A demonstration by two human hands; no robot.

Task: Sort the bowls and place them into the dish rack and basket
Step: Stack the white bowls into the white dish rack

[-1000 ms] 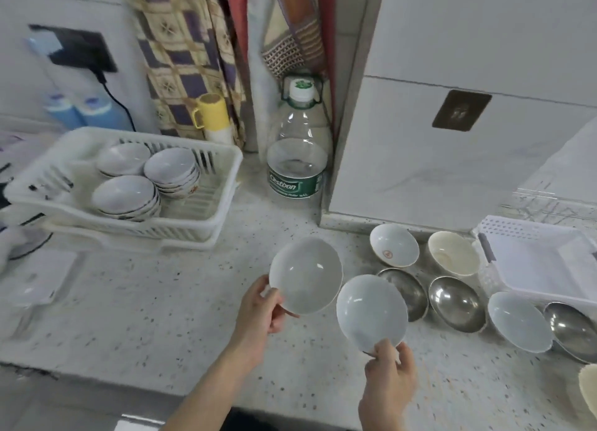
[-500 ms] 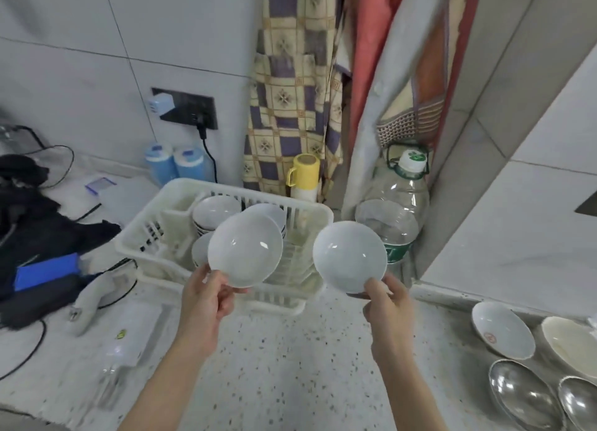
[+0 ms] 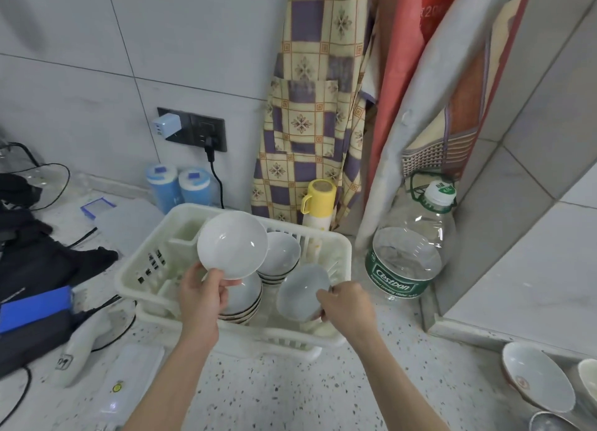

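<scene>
My left hand [image 3: 202,293] grips a white bowl [image 3: 232,245] by its lower rim and holds it above the white dish rack [image 3: 135,275]. My right hand [image 3: 347,304] holds a second white bowl [image 3: 302,293], tilted and low inside the rack's front right part. Two stacks of white bowls sit in the rack: one at the back [image 3: 280,254], one at the front [image 3: 244,296] partly hidden by my left hand. At the far right edge, a white bowl with a red mark [image 3: 536,375] rests on the counter beside other bowls cut off by the frame.
A large clear water bottle [image 3: 413,243] stands right of the rack, a yellow cup [image 3: 318,204] behind it. Two blue canisters [image 3: 177,186] and a wall socket with a cable are at the back. Dark clothes, cables and a white device [image 3: 77,343] crowd the left counter.
Both hands moved forward and down over the rack with their bowls. The right bowl dropped into the rack's front right part; the left bowl stays above the stacks.
</scene>
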